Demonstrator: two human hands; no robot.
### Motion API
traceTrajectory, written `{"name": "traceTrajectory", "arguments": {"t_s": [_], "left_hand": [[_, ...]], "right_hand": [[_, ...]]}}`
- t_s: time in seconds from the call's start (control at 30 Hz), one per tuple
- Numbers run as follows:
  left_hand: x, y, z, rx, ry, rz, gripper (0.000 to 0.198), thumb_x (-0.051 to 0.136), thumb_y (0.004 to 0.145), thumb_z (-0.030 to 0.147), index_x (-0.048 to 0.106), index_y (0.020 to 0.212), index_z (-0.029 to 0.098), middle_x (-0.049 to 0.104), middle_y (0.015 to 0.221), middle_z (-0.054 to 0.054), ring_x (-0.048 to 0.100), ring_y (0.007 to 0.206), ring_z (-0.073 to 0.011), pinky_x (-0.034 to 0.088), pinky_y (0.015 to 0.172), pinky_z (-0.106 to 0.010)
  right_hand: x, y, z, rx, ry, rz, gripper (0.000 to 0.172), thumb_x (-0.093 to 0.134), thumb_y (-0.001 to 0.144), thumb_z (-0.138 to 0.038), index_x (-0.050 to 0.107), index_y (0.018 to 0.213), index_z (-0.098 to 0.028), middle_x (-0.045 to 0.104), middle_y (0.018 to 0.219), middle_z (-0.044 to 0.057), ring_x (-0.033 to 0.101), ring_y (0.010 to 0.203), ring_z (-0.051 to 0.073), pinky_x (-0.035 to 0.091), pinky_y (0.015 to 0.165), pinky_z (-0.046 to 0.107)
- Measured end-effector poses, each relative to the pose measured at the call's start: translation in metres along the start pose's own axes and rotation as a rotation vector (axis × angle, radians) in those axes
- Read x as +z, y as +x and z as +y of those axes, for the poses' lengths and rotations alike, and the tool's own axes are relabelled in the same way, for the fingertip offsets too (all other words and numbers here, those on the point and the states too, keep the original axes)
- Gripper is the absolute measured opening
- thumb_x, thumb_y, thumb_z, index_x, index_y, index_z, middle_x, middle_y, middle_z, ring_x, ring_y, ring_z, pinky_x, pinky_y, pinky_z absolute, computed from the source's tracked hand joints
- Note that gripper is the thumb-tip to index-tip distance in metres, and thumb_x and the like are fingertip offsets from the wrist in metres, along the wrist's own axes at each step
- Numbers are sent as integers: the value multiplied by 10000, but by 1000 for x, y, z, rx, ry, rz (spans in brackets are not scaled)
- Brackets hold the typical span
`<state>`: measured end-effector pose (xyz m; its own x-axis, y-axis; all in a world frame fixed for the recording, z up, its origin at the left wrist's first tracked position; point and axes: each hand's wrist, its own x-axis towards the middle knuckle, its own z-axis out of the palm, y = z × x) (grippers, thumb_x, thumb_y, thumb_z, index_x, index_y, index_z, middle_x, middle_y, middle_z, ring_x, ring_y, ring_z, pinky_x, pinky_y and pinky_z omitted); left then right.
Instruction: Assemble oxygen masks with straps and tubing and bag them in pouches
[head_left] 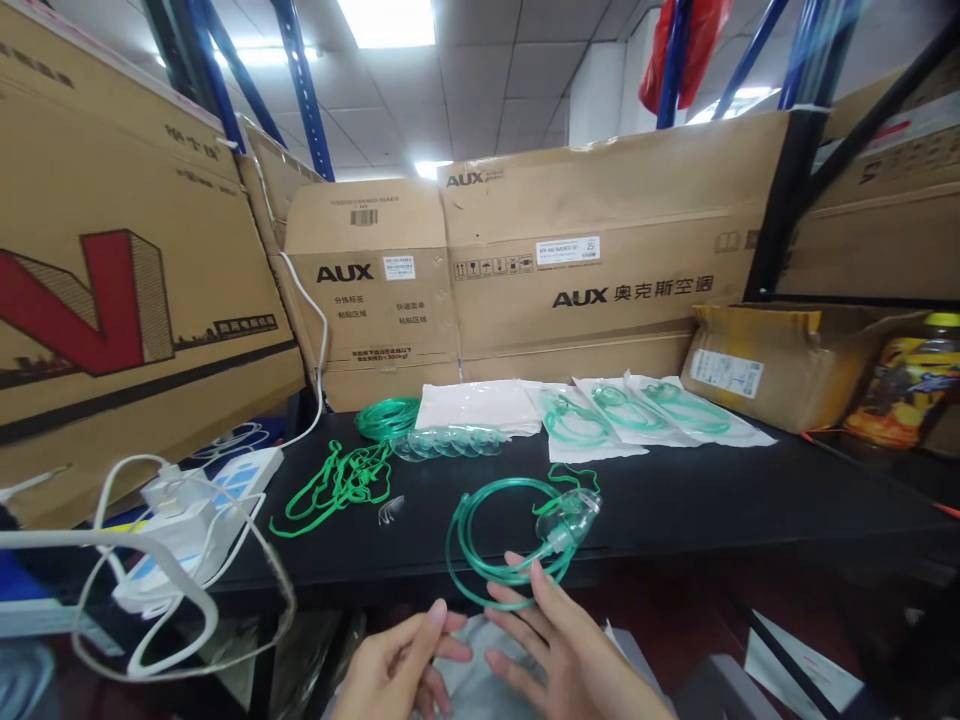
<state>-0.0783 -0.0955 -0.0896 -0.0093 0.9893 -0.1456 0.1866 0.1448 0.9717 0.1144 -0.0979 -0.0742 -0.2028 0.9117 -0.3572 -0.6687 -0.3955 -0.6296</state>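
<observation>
A coil of green tubing [466,530] lies at the front edge of the black shelf, joined to a clear mask [571,512] with a green strap. My right hand [551,640] is just in front of the coil, fingers spread, its fingertips over or against the lower loops; whether they touch is unclear. Left of it, my left hand [405,665] is below the shelf edge with fingers curled and thumb against them; anything between them is hidden. Behind are a row of clear masks [450,442], green straps [349,485], another green coil [386,417] and small metal strips [391,510].
White bags [480,407] lie at the back, beside several packed masks with tubing [577,420]. A power strip [202,530] with white cables is at left. An open carton [772,365] and a bottle [911,380] stand at right, with large cardboard panels [600,230] behind.
</observation>
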Motion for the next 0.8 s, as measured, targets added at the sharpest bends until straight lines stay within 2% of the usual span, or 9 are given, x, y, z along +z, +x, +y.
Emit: {"name": "traceTrajectory", "arguments": {"t_s": [0.07,0.17,0.27,0.4,0.5,0.63,0.8], "left_hand": [[6,6,3,-40,-131,-1,722,732,661,801,799,972,154,780,863,-115,616,515,-173,488,475,-274],[14,13,14,-67,-232,-14,672,819,596,740,798,906,144,783,897,-134,626,513,-160,466,455,-248],[19,13,21,-68,-277,-23,599,846,604,685,791,835,135,784,931,-138,623,500,-128,440,450,-212],[21,7,21,-92,-308,4,548,839,661,629,795,937,157,793,951,-130,666,569,-163,501,503,-236],[19,4,25,-139,-351,22,528,784,756,606,780,1031,156,796,961,-149,694,605,-190,557,550,-268],[20,2,27,-188,-381,34,564,676,853,638,760,1046,115,790,937,-186,685,557,-190,585,553,-299],[22,3,17,-62,-273,17,749,798,676,710,752,1111,102,771,812,-111,648,535,-172,574,564,-293]], "right_hand": [[2,1,1,-28,7,-10,756,886,596,-669,700,1190,-240,730,1188,123,610,1265,324,550,918,400],[2,1,1,-56,-5,-41,613,894,596,-642,741,998,-206,739,1170,115,603,1254,318,546,905,387],[-3,1,-1,-115,-18,-26,521,904,601,-606,735,856,-184,733,1150,109,621,1189,314,551,887,395],[-13,4,-1,-151,-64,-68,440,873,687,-564,677,725,-171,708,863,65,676,935,247,548,831,343],[-19,7,2,-204,-118,-77,444,847,727,-571,650,706,-173,650,740,29,643,790,194,530,775,296],[-23,9,8,-274,-218,-63,487,793,762,-641,642,741,-179,629,763,22,601,801,186,526,771,298],[-26,8,11,-276,-250,-100,463,834,749,-584,588,749,-192,591,727,-15,573,740,157,514,735,286]]}}
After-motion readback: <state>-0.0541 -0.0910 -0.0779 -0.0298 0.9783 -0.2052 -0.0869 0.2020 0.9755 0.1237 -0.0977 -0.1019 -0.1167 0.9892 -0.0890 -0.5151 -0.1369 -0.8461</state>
